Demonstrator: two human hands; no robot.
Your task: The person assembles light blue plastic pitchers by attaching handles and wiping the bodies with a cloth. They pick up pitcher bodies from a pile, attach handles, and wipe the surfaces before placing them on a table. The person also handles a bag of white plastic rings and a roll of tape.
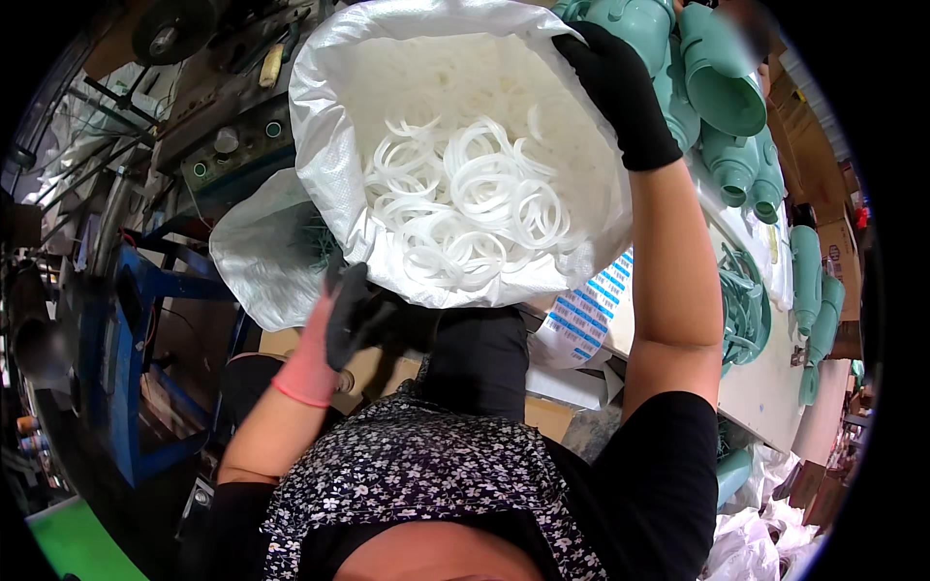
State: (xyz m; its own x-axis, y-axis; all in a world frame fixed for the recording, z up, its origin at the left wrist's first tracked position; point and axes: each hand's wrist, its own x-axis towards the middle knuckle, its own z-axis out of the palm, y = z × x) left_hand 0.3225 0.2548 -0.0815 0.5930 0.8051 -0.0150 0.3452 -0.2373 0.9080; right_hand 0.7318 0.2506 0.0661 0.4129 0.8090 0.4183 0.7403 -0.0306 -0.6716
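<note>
A large white woven sack (325, 145) stands open in front of me, with many translucent white plastic rings (484, 189) piled inside. My right hand (620, 92), in a black glove, is closed on the sack's far right rim, its fingertips over the edge. My left hand (344, 315), in a pink glove with a black palm, is beside the sack's near left side. Its fingers point up and look stretched out, with nothing visible in them. Whether they touch the sack I cannot tell.
On the left are a machine panel (232, 145) with knobs, a blue metal frame (131, 368) and a second whitish sack (257, 247). To the right, a pale table (765, 387) bears green plastic housings (722, 82), a green basket (746, 310) and a sheet of labels (591, 310).
</note>
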